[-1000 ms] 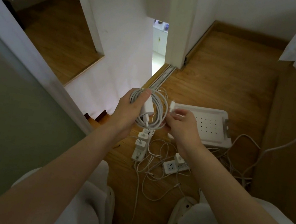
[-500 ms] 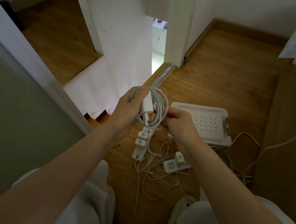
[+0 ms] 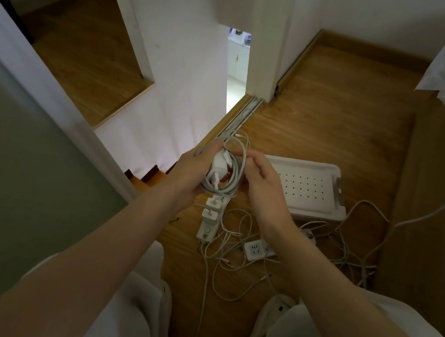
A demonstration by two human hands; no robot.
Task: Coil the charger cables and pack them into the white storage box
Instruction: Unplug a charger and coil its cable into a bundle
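Left hand (image 3: 189, 169) was curled round the coiled charger cable (image 3: 233, 183), with the thumb holding the white charger adapter (image 3: 219, 165) against the loops. The coil was held in the air above the wooden floor (image 3: 326, 112), just left of the white storage box (image 3: 315, 215). Right hand (image 3: 262, 183) was at the right edge of the coil with bent fingers. It seemed to pinch the last turn of the cable there, but the fingertips were partly hidden.

In my judgement the step was to finish this coil. To do it well, the left hand should not loosen its grip while the right hand winds or tucks the free end round the loops, otherwise the turns may spring open. The bend near the plug should be gentle, and the coil should be small enough for the box.

The box lay on the floor with a perforated face up; I could not tell if it was open. Near it lay a power strip (image 3: 209, 220) with adapters plugged in and tangled loose cables (image 3: 232, 247), not yet coiled.
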